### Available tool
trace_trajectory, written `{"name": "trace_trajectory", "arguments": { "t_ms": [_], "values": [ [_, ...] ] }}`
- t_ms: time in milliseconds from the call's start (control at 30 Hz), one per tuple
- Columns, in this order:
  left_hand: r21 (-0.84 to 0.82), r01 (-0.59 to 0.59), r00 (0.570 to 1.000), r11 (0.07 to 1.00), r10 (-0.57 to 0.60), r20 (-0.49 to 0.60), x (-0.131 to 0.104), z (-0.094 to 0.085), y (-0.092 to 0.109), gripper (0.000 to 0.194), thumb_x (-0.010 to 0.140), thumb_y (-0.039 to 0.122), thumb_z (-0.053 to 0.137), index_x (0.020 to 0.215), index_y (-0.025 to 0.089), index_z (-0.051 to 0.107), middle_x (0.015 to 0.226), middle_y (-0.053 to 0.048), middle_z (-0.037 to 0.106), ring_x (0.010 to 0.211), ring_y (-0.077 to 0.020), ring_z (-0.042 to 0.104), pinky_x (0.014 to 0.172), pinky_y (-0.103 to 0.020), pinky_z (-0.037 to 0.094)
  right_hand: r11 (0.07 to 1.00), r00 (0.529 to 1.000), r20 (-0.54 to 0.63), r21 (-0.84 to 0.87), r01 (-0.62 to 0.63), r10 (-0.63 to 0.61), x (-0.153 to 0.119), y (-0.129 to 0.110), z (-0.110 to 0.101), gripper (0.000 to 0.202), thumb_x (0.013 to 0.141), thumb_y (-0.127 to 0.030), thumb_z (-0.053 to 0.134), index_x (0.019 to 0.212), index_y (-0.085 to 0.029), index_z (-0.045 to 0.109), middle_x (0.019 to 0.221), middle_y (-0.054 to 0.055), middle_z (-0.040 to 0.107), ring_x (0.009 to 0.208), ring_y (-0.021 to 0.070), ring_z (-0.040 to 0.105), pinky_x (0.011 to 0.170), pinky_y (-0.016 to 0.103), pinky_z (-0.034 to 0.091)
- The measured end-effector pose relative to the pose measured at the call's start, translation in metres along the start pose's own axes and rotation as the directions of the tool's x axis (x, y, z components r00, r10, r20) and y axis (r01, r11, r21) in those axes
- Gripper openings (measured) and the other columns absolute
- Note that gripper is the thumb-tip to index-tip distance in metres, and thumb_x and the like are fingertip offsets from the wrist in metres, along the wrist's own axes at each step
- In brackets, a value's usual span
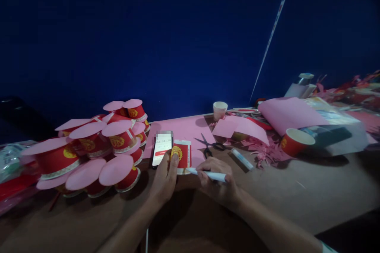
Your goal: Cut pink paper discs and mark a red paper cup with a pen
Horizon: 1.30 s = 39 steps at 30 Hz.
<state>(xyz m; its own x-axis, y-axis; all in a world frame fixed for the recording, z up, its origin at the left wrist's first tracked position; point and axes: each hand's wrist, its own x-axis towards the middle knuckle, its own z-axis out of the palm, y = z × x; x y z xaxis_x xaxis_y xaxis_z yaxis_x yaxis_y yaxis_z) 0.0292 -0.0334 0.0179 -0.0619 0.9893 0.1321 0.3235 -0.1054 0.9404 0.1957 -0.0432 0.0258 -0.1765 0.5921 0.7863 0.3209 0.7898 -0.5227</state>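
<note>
My left hand (166,176) is closed around a red paper cup (185,154) with a gold emblem, its thumb across the front. In my right hand (218,184), a white pen-shaped tube (216,176) is gripped between thumb and fingers. Its tip meets or nearly meets the cup's pale lower edge; contact is hard to tell. Just left of the cup, a phone (162,152) with a lit screen lies on pink paper (181,128). Black scissors (209,146) lie open beyond my right hand, and a pale capped tube (242,159) rests to their right.
Several red cups topped with pink paper discs (89,130) are stacked at left. A white cup (220,110) stands at the back, a red cup (297,142) lies tipped at right. Pink sheets (291,114) and paper shreds (270,152) clutter the right. A blue wall (178,47) rises behind.
</note>
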Motion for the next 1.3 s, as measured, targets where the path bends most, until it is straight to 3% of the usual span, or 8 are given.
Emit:
{"name": "trace_trajectory", "arguments": {
  "t_ms": [133, 367, 567, 733, 933, 1067, 1200, 1300],
  "values": [
    [0.044, -0.009, 1.0, 0.999, 0.009, -0.005, -0.0013, 0.0008, 0.0023, 0.034, 0.085, 0.047, 0.036, 0.094, 0.019, 0.054, 0.084, -0.005, 0.063, 0.076, -0.0207, 0.057, 0.071, -0.034, 0.043, 1.0, 0.999, -0.038, -0.012, -0.007, 0.006, 0.0002, -0.0001, -0.0001, 0.012, 0.08, -0.014, 0.049, 0.075, -0.019, 0.058, 0.065, 0.002, 0.063, 0.058, 0.0145, 0.057, 0.058, 0.027, 0.046],
    [0.024, -0.01, 1.0, 1.0, 0.01, -0.016, 0.001, 0.0005, 0.0009, 0.036, 0.085, 0.048, 0.036, 0.1, 0.019, 0.052, 0.091, -0.007, 0.062, 0.083, -0.0221, 0.057, 0.076, -0.035, 0.042, 1.0, 0.996, 0.089, 0.009, 0.0, -0.001, -0.0031, 0.0013, -0.0001, 0.012, 0.08, -0.014, 0.047, 0.073, -0.018, 0.056, 0.064, 0.002, 0.062, 0.058, 0.0133, 0.055, 0.059, 0.026, 0.044],
    [-0.012, 0.01, 1.0, 1.0, -0.01, 0.005, -0.0007, 0.0006, 0.0017, 0.036, 0.085, 0.048, 0.035, 0.099, 0.019, 0.052, 0.089, -0.006, 0.061, 0.079, -0.0224, 0.056, 0.074, -0.036, 0.041, 1.0, 1.0, 0.0, 0.001, -0.021, 0.021, 0.0005, -0.0017, -0.001, 0.015, 0.08, -0.013, 0.047, 0.071, -0.018, 0.057, 0.062, 0.002, 0.061, 0.057, 0.0135, 0.055, 0.058, 0.027, 0.044],
    [-0.079, 0.009, 1.0, 0.997, -0.009, -0.002, 0.0007, 0.0012, -0.0012, 0.037, 0.085, 0.047, 0.036, 0.102, 0.018, 0.051, 0.093, -0.007, 0.061, 0.086, -0.0228, 0.055, 0.077, -0.036, 0.042, 1.0, 0.999, 0.046, 0.013, 0.005, -0.006, 0.0001, -0.0006, -0.0004, 0.015, 0.081, -0.014, 0.046, 0.071, -0.018, 0.057, 0.063, 0.002, 0.062, 0.057, 0.0139, 0.055, 0.057, 0.027, 0.045],
    [-0.04, -0.017, 0.999, 0.999, 0.015, -0.044, 0.0027, 0.0015, -0.0038, 0.035, 0.084, 0.047, 0.038, 0.095, 0.018, 0.054, 0.088, -0.006, 0.061, 0.082, -0.0215, 0.055, 0.077, -0.035, 0.041, 0.999, 0.999, -0.028, -0.018, -0.028, 0.028, -0.0006, 0.0014, -0.001, 0.014, 0.08, -0.012, 0.048, 0.071, -0.018, 0.057, 0.063, 0.002, 0.061, 0.057, 0.0135, 0.056, 0.059, 0.027, 0.046],
    [-0.07, -0.011, 1.0, 0.997, 0.009, -0.029, 0.002, 0.002, -0.0033, 0.037, 0.085, 0.048, 0.037, 0.095, 0.018, 0.054, 0.089, -0.006, 0.062, 0.08, -0.021, 0.057, 0.075, -0.034, 0.043, 1.0, 1.0, -0.004, -0.001, 0.016, -0.016, -0.0018, 0.0019, 0.0, 0.011, 0.08, -0.013, 0.05, 0.073, -0.018, 0.057, 0.064, 0.002, 0.063, 0.058, 0.0137, 0.057, 0.057, 0.027, 0.046],
    [-0.053, 0.005, 0.999, 0.999, -0.007, -0.035, 0.0012, 0.0017, -0.002, 0.04, 0.084, 0.05, 0.038, 0.099, 0.018, 0.054, 0.093, -0.007, 0.063, 0.085, -0.0228, 0.057, 0.077, -0.035, 0.042, 0.998, 0.998, -0.039, -0.037, -0.057, 0.055, -0.001, 0.0, -0.0001, 0.016, 0.082, -0.015, 0.047, 0.07, -0.018, 0.056, 0.063, 0.002, 0.061, 0.057, 0.0141, 0.056, 0.058, 0.028, 0.046],
    [-0.056, 0.011, 1.0, 0.998, -0.012, -0.022, 0.001, 0.0012, -0.0014, 0.04, 0.084, 0.05, 0.036, 0.099, 0.017, 0.053, 0.095, -0.008, 0.062, 0.087, -0.0234, 0.056, 0.078, -0.036, 0.041, 0.999, 0.999, -0.004, -0.027, -0.033, 0.033, 0.0001, -0.0016, -0.0008, 0.016, 0.082, -0.015, 0.047, 0.07, -0.018, 0.057, 0.062, 0.002, 0.062, 0.057, 0.0142, 0.056, 0.058, 0.027, 0.046]
  ]
}}
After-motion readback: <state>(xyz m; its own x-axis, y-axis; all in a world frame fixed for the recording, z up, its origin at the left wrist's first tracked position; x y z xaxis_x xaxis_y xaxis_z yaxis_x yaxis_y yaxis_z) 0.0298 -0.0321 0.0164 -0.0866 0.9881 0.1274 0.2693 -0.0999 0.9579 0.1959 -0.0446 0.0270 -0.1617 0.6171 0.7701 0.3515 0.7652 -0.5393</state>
